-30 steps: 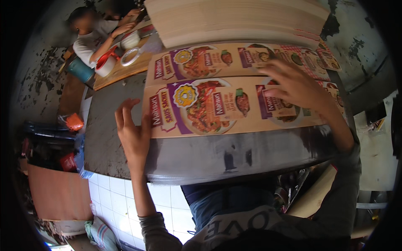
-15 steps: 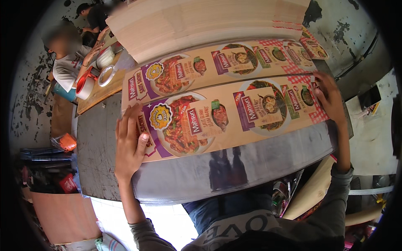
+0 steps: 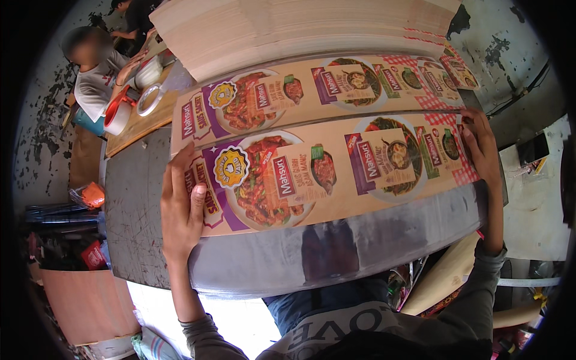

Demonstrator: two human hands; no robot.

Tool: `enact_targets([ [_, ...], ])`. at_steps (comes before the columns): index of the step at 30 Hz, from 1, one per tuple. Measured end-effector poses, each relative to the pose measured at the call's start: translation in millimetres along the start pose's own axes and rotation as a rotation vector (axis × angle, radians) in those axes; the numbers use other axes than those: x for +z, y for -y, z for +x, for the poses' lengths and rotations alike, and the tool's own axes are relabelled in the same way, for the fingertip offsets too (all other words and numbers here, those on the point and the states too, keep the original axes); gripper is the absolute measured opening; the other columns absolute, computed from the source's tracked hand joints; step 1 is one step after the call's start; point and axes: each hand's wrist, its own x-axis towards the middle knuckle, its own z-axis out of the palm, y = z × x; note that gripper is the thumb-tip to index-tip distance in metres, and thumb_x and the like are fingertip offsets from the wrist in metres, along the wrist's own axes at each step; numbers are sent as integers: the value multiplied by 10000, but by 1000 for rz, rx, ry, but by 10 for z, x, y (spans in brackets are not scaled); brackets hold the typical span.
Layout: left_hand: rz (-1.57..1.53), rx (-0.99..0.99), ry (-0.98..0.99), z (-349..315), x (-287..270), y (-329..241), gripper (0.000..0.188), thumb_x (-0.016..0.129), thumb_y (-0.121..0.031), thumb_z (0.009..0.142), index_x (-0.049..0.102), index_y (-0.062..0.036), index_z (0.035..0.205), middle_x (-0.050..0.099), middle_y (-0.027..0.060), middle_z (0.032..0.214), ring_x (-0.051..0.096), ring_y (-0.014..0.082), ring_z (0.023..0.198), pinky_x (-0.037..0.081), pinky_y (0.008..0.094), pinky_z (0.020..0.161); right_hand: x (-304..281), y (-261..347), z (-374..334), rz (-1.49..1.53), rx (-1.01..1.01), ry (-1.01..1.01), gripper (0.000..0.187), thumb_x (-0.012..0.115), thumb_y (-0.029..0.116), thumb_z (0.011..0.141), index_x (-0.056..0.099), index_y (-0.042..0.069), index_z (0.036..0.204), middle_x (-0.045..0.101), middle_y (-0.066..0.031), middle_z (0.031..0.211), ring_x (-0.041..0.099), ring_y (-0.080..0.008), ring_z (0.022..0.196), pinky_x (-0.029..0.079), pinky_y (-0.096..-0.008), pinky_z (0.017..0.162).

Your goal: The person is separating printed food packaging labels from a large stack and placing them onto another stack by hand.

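A long brown printed sheet [image 3: 336, 204] with pictures of food dishes lies across dark, glossy plastic sheeting [image 3: 258, 261] in front of me. My left hand [image 3: 183, 210] rests along the sheet's left end, its fingers stretched forward and the thumb apart on the print. At the right end, my right hand [image 3: 485, 153] lies with its fingers extended along the checked red edge. Neither hand shows a clear grip on anything. Just beyond is a second sheet [image 3: 294, 111] with the same print. A tall stack of pale board [image 3: 300, 36] stands behind it.
A worn grey table [image 3: 135, 222] extends to the left. On a wooden board [image 3: 129, 139] sit a red tape dispenser [image 3: 117, 117] and a white roll [image 3: 147, 103]. A co-worker [image 3: 96, 90] is at the far left. An orange bundle [image 3: 93, 195] lies below.
The view has shifted slightly, and the near sheet appears a little larger. Both hands stay at its two ends, with only slight movement.
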Motion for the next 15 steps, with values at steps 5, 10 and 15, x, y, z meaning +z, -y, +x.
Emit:
enact_targets([
  [5, 52, -23, -9, 9, -26, -51, 459, 427, -342, 913, 446, 22, 1192, 521, 217, 1072, 518, 362, 1016, 415, 398, 851, 22, -49, -12, 29, 4, -32, 262, 437, 193, 873, 486, 8, 1051, 494, -139, 1020, 521, -277, 934, 400, -336, 826],
  [10, 63, -58, -37, -2, -30, -59, 380, 450, -286, 913, 467, 23, 1134, 532, 206, 1043, 559, 343, 936, 444, 391, 788, 13, -54, -23, 9, -5, -43, 226, 430, 171, 872, 488, -11, 992, 487, -141, 961, 500, -298, 911, 387, -328, 811],
  [15, -8, -97, -128, -21, 26, -11, 310, 472, -238, 909, 476, 22, 1079, 552, 194, 1003, 593, 315, 857, 458, 382, 749, 17, -12, -14, 12, 2, -55, 187, 448, 133, 851, 487, -14, 961, 481, -146, 933, 497, -303, 887, 392, -320, 791],
])
